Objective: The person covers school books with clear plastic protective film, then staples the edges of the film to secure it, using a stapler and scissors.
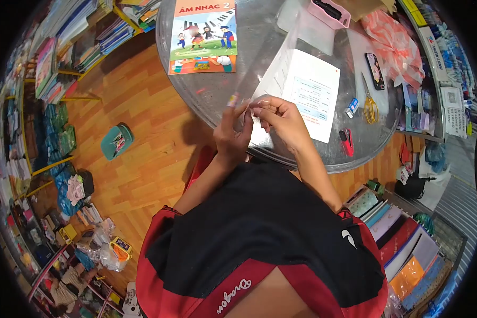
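Observation:
At the near edge of the round metal table, my left hand (232, 133) and my right hand (282, 117) meet with their fingertips together. Both are closed in a pinch, and whatever is between the fingers is too small to make out. A small coloured patch shows on one finger of my left hand. Just beyond them an open book (314, 95) lies with its left pages standing partly up and its printed page flat. Left of it are a music textbook (204, 32) and another book (180, 65) underneath.
On the table (270, 142) to the right lie a red stapler (346, 142), a small blue-and-white box (351, 108), yellow-handled scissors (371, 110), a phone (374, 71) and a crumpled pink-striped bag (392, 45). A pink container (331, 15) stands behind. A teal bin (115, 142) is on the floor.

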`<state>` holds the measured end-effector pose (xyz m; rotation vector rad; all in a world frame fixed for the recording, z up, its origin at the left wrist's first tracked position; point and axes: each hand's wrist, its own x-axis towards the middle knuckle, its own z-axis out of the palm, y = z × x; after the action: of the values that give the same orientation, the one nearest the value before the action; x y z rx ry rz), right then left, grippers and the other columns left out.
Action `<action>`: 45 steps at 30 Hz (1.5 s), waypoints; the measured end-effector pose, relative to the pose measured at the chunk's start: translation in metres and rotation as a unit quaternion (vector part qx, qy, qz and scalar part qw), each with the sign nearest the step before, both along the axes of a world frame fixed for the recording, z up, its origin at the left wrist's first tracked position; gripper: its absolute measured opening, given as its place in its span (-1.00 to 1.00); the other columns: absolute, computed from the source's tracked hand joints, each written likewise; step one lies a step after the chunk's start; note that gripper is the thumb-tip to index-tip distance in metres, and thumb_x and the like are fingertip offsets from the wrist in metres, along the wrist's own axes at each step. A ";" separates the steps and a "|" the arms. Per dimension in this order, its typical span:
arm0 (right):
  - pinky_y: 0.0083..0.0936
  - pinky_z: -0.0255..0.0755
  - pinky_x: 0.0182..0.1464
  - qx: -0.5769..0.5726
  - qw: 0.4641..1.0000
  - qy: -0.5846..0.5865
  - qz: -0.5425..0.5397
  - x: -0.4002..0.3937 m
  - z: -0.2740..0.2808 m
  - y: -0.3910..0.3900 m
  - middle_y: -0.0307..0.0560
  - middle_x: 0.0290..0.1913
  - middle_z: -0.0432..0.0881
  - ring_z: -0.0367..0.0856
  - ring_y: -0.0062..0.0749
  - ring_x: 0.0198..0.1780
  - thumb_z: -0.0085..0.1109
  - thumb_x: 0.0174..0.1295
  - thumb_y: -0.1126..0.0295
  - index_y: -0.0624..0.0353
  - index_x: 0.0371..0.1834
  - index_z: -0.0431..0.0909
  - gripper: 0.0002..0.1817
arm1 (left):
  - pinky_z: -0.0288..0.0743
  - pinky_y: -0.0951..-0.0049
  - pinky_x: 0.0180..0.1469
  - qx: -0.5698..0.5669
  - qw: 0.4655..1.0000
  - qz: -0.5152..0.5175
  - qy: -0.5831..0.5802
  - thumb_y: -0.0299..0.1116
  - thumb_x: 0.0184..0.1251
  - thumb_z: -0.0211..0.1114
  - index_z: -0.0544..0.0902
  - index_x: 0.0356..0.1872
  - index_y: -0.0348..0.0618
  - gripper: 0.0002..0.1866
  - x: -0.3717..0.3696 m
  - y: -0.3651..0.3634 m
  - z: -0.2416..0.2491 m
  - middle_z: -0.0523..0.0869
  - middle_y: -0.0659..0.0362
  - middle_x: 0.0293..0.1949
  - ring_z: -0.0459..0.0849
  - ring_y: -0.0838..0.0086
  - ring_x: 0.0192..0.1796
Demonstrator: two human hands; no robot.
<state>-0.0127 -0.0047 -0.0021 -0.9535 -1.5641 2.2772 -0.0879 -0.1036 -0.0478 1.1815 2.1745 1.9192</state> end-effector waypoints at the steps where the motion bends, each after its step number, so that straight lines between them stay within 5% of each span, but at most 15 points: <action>1: -0.80 0.20 -0.55 0.006 1.000 0.003 -0.001 0.000 -0.001 -0.001 -0.31 -0.59 0.47 0.34 -0.75 -0.59 0.08 0.12 0.49 0.30 -0.28 0.53 -0.86 | 0.51 0.49 -0.26 0.015 0.999 0.012 0.031 -0.59 0.04 0.23 0.25 0.05 -0.41 -0.48 0.001 0.002 -0.005 0.63 -0.01 -0.18 0.66 0.29 -0.21; 7: -0.78 0.22 -0.55 0.020 0.999 0.001 -0.025 0.003 0.012 -0.006 -0.30 -0.61 0.45 0.36 -0.72 -0.59 0.03 0.18 0.42 0.30 -0.24 0.52 -0.81 | 0.54 0.51 -0.22 0.028 0.999 0.031 0.008 -0.66 0.01 0.22 0.18 0.12 -0.39 -0.39 0.006 0.004 0.002 0.53 -0.08 -0.05 0.66 0.34 -0.21; 18: -0.75 0.32 -0.55 -0.060 0.994 -0.075 -0.060 0.025 -0.030 -0.022 -0.15 -0.48 0.55 0.45 -0.62 -0.57 -0.15 0.29 0.27 0.34 -0.26 0.50 -0.68 | 0.53 0.55 -0.28 0.020 1.000 0.008 0.003 -0.62 0.05 0.21 0.17 0.11 -0.43 -0.43 -0.006 0.000 0.001 0.59 -0.05 -0.16 0.67 0.43 -0.31; 24: -0.72 0.39 -0.44 -0.274 0.960 -0.021 -0.062 0.014 -0.044 -0.028 -0.13 -0.40 0.58 0.53 -0.57 -0.42 -0.09 0.27 0.22 0.29 -0.19 0.49 -0.67 | 0.50 0.55 -0.23 0.016 1.000 0.003 0.003 -0.57 0.10 0.19 0.19 0.12 -0.42 -0.45 -0.006 -0.003 0.000 0.66 0.05 -0.42 0.66 0.50 -0.34; 27: -0.67 0.50 -0.26 -0.432 0.882 0.150 -0.116 0.009 -0.065 -0.035 -0.13 -0.24 0.59 0.59 -0.53 -0.23 -0.09 0.27 0.34 0.22 -0.11 0.39 -0.77 | 0.48 0.55 -0.23 0.009 1.000 0.008 0.009 -0.55 0.11 0.19 0.20 0.12 -0.42 -0.46 -0.006 -0.003 0.000 0.66 0.06 -0.47 0.65 0.51 -0.36; 32: -0.64 0.43 -0.29 -0.416 0.866 0.175 -0.217 -0.003 -0.062 -0.051 -0.23 -0.36 0.58 0.53 -0.60 -0.34 -0.02 0.23 0.27 0.21 -0.23 0.48 -0.76 | 0.47 0.54 -0.20 0.000 0.999 -0.013 -0.040 -0.54 0.10 0.21 0.21 0.12 -0.41 -0.45 -0.007 -0.003 0.002 0.65 0.09 -0.49 0.64 0.48 -0.37; 36: -0.60 0.49 -0.25 -0.412 0.847 0.182 -0.283 -0.010 -0.050 -0.058 -0.18 -0.28 0.57 0.56 -0.51 -0.29 -0.03 0.23 0.35 0.20 -0.12 0.42 -0.78 | 0.46 0.49 -0.16 0.007 0.998 0.016 0.063 -0.56 0.07 0.22 0.21 0.13 -0.40 -0.42 -0.007 0.001 0.004 0.65 0.11 -0.47 0.64 0.43 -0.32; 43: -0.54 0.47 -0.23 -0.441 0.834 0.223 -0.246 -0.014 -0.064 -0.060 -0.19 -0.28 0.57 0.56 -0.50 -0.28 -0.04 0.22 0.33 0.15 -0.18 0.43 -0.82 | 0.48 0.46 -0.16 0.001 0.999 -0.039 0.023 -0.57 0.03 0.23 0.20 0.14 -0.38 -0.39 -0.004 -0.003 0.007 0.65 0.04 -0.34 0.66 0.33 -0.28; 45: -0.66 0.45 -0.29 -0.423 0.839 0.191 -0.282 -0.017 -0.061 -0.062 -0.24 -0.37 0.53 0.51 -0.56 -0.36 0.01 0.21 0.32 0.15 -0.27 0.48 -0.85 | 0.49 0.46 -0.19 -0.012 0.998 -0.038 0.041 -0.57 0.03 0.23 0.19 0.15 -0.38 -0.39 -0.006 -0.004 0.007 0.65 0.03 -0.34 0.66 0.33 -0.28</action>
<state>-0.0294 -0.0665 -0.0634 -0.8616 -0.0170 2.4364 -0.0942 -0.1078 -0.0409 1.3413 2.1501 1.8413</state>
